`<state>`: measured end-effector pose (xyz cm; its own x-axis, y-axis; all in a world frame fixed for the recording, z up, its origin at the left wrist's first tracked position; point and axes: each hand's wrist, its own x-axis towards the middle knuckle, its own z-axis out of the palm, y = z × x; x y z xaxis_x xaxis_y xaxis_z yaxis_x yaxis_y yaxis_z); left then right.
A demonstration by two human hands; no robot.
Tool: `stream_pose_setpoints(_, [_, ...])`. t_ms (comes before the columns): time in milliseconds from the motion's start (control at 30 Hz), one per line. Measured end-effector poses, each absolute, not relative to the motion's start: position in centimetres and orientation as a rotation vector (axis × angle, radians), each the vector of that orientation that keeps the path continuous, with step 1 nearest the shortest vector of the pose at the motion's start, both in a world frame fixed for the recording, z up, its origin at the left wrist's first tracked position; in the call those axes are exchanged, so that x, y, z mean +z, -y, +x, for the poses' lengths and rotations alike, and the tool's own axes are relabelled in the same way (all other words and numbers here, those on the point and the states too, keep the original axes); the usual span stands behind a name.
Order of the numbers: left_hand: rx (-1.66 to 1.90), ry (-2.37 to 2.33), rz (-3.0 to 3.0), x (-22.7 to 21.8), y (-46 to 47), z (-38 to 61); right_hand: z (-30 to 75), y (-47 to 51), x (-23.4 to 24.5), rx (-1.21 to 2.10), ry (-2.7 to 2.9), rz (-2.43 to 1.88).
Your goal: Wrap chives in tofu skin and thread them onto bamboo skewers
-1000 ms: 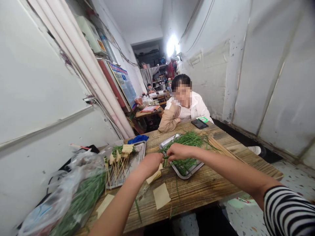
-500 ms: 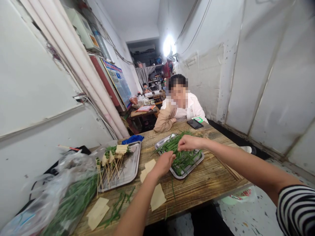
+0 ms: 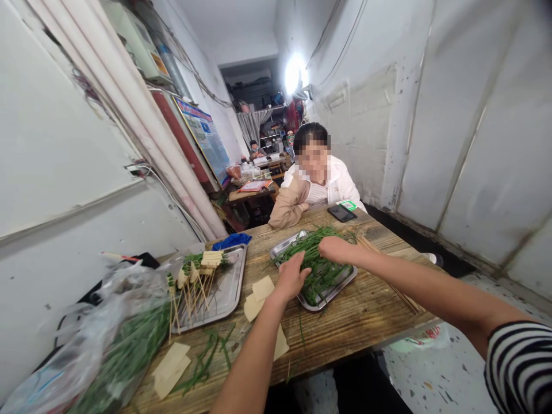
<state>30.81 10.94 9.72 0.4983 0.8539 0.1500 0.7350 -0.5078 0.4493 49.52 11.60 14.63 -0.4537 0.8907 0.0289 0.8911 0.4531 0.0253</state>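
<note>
Resting with fingers spread, the left hand (image 3: 292, 277) lies on the chives (image 3: 318, 283) heaped in a steel tray (image 3: 334, 291). Just beyond, the right hand (image 3: 336, 249) curls into the same heap, its fingertips hidden, so its grip cannot be told. Bamboo skewers (image 3: 371, 246) lie past it, partly behind the forearm.

Source: a lamp (image 3: 294, 73) far back is blown out white.
Brightness: the walls (image 3: 474, 115) are evenly lit; shadows are kept soft.
Focus: the chives (image 3: 323, 279) are rendered sharp; the near-left bag (image 3: 81, 351) is smeared.
Edges: lines are bent outward.
</note>
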Motion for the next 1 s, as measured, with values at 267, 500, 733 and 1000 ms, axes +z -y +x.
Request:
stream_pose_setpoints(267, [0.602, -1.083, 2.396, 10.2, -10.5, 31.9, 48.7, -10.8, 16.3, 0.028, 2.795, -1.465])
stream_pose_setpoints(500, [0.859, -0.933, 2.021, 10.4, -10.1, 31.6, 49.5, -10.0, 18.6, 1.032, 2.437, -1.174])
stream_pose_setpoints(733, [0.915, -0.720, 1.406, 12.0, -7.8, 31.1, 47.9, -9.8, 17.8, 1.331, 2.148, -1.012])
stream_pose_setpoints(1000, [0.716, -0.513, 0.958, 14.5, -6.1, 29.6, 45.6, -9.2, 17.6, 1.315, 1.997, -0.983])
